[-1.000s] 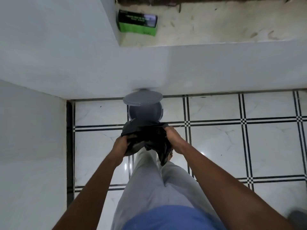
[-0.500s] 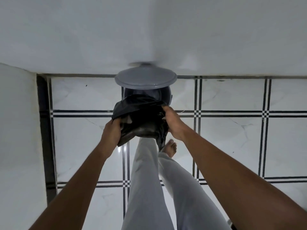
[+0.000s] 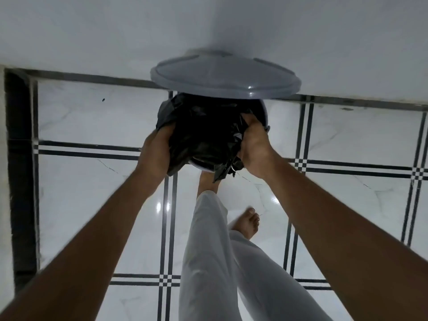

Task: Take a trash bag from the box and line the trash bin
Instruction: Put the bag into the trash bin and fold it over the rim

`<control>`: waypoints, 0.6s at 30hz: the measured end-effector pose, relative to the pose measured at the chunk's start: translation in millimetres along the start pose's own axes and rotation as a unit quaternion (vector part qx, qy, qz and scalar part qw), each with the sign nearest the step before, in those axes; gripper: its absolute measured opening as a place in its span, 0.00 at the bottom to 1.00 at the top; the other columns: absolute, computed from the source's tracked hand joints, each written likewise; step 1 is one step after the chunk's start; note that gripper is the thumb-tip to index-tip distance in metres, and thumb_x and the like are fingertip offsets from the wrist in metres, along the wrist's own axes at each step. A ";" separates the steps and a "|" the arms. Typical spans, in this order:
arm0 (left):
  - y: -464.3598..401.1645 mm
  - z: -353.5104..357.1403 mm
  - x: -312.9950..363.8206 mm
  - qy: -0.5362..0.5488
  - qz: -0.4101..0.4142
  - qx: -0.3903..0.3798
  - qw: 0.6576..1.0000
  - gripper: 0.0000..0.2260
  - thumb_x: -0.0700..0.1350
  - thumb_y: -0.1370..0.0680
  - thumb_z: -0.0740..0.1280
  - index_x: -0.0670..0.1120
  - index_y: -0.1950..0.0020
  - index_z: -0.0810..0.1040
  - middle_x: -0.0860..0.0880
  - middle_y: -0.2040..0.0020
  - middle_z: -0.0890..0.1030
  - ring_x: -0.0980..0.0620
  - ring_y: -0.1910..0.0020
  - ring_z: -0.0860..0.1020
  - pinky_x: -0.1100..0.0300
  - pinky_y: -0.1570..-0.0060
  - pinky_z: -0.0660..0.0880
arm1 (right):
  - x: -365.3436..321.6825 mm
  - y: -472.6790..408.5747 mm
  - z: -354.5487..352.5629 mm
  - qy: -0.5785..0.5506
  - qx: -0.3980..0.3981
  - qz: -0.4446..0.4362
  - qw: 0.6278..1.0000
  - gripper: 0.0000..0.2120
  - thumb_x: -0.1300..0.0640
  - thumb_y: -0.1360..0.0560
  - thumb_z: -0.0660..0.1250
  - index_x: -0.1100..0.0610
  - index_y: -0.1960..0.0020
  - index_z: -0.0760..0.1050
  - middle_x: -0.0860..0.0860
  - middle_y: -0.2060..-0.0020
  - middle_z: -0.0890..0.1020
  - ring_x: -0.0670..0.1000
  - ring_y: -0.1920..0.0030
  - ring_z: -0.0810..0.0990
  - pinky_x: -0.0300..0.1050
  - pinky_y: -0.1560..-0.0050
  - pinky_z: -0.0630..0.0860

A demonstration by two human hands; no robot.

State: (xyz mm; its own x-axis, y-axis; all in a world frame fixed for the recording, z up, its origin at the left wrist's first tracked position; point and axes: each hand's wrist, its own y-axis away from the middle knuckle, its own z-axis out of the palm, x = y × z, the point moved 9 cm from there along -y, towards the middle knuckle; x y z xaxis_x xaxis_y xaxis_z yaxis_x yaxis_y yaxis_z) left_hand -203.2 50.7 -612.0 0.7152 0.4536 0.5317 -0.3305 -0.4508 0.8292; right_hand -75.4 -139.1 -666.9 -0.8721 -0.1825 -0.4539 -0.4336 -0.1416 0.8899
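Note:
A crumpled black trash bag (image 3: 203,135) lies over the mouth of a small grey trash bin (image 3: 264,117) that stands on the floor against the wall. The bin's round grey lid (image 3: 225,77) is tipped up behind the opening. My left hand (image 3: 156,154) grips the bag's left edge at the rim. My right hand (image 3: 253,149) grips the bag's right edge, fingers curled over the rim. The bag hides most of the bin; only part of its right and front rim shows. One bare foot (image 3: 207,181) is at the bin's base. The box of bags is out of view.
White floor tiles (image 3: 92,205) with black double lines spread around the bin. A white wall (image 3: 208,26) rises right behind it, and another white surface (image 3: 3,181) borders the far left past a black strip. My legs in light trousers (image 3: 208,262) and my other bare foot (image 3: 246,224) fill the lower middle.
I have leaned closer to the bin and the view has dropped; the green box went out of sight. Both hands have brought the bag down from above the opening onto the rim.

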 end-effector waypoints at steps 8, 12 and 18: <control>-48.5 -20.6 30.2 0.019 0.070 0.059 0.996 0.12 0.50 0.16 0.63 0.49 0.45 0.86 0.55 0.63 0.87 0.56 0.66 0.85 0.67 0.72 0.75 | -11.3 -37.4 48.5 -0.100 -0.043 -0.022 0.994 0.21 0.51 0.11 0.57 0.59 0.32 0.84 0.61 0.33 0.87 0.63 0.30 0.85 0.61 0.25 0.79; -52.3 -20.4 31.9 -0.027 0.114 0.080 0.990 0.11 0.51 0.18 0.66 0.51 0.42 0.86 0.54 0.53 0.87 0.53 0.54 0.86 0.63 0.62 0.79 | -12.2 -55.2 50.8 -0.051 -0.018 -0.052 0.997 0.26 0.43 0.22 0.67 0.54 0.29 0.84 0.56 0.36 0.89 0.61 0.34 0.87 0.62 0.27 0.81; -66.0 -9.0 -4.8 -0.241 0.076 0.058 0.966 0.24 0.59 0.28 0.68 0.48 0.38 0.83 0.47 0.47 0.88 0.40 0.46 0.86 0.46 0.42 0.84 | -17.1 -35.8 -0.2 0.245 0.048 -0.141 0.958 0.06 0.53 0.13 0.62 0.44 0.44 0.77 0.43 0.52 0.82 0.51 0.43 0.83 0.55 0.32 0.80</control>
State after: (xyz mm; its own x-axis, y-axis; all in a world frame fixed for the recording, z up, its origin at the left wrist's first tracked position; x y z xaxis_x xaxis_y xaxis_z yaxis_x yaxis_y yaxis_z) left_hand -190.4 85.2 -667.7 0.8768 -0.0216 0.4804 -0.4027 -0.5790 0.7089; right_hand -44.9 -131.1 -691.0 -0.5158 -0.5886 -0.6225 -0.6763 -0.1662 0.7176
